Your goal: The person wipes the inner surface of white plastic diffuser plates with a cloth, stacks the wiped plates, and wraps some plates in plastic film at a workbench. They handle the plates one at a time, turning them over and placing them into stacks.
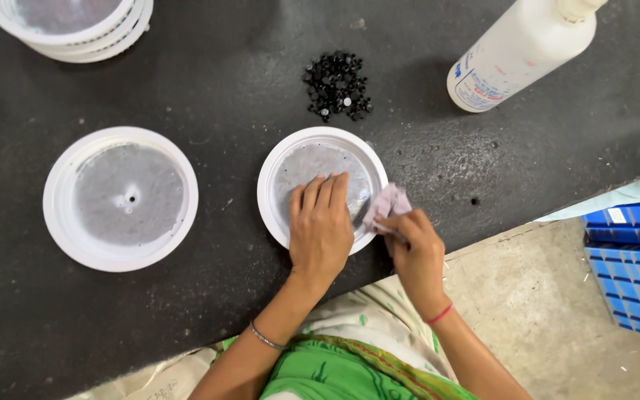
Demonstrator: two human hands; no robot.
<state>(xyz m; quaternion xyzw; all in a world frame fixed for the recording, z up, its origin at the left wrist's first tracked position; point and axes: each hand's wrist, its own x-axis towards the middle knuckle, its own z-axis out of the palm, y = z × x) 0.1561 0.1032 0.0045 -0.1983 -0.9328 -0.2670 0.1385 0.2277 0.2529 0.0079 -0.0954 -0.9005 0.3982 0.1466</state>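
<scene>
A round white disc with a grey frosted centre [312,152] lies on the black worktop in front of me. My left hand [321,226] rests flat on its near half, fingers together and pressing down. My right hand [414,252] pinches a small crumpled pale pink cloth [388,204] against the disc's right rim. A second similar disc [121,197], with a small hole at its centre, lies to the left, apart from both hands.
A heap of small black parts [337,85] sits just beyond the disc. A white plastic bottle [521,48] lies at the back right. A stack of white discs [72,26] stands at the back left. Blue crates [631,259] rest on the floor to the right, past the worktop's edge [483,233].
</scene>
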